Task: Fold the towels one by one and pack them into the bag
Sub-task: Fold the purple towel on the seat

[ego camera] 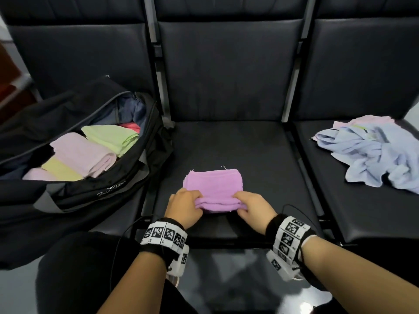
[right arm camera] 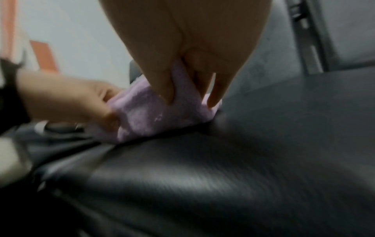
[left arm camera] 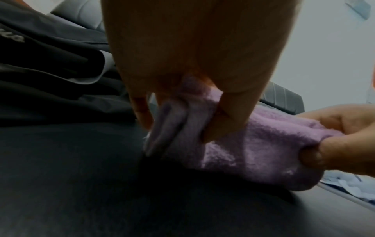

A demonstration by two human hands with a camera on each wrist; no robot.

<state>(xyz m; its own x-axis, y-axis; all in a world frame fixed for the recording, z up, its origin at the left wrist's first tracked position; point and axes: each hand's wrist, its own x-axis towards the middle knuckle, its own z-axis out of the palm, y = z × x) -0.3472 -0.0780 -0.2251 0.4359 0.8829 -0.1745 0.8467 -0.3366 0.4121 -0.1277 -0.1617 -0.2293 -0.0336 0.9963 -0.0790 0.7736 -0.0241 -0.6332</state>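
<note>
L hand (ego camera: 184,206) and R hand (ego camera: 255,208) each grasp the near folded edge of a lilac terry towel (ego camera: 214,183), thumbs and fingers curled into the cloth, L at its left end, R at its right; towel lies folded to a small rectangle near the front edge of the middle black padded seat (ego camera: 260,155). Open black fabric duffel bag (ego camera: 95,193) on the left seat holds folded pink, yellow and green towels (ego camera: 86,155). Crumpled pale-blue and pink towels (ego camera: 371,155) heaped on the right seat, well apart from hands.

A row of black padded seats (ego camera: 226,150) with grey metal dividers (ego camera: 292,87), perhaps a waiting-room bench.
</note>
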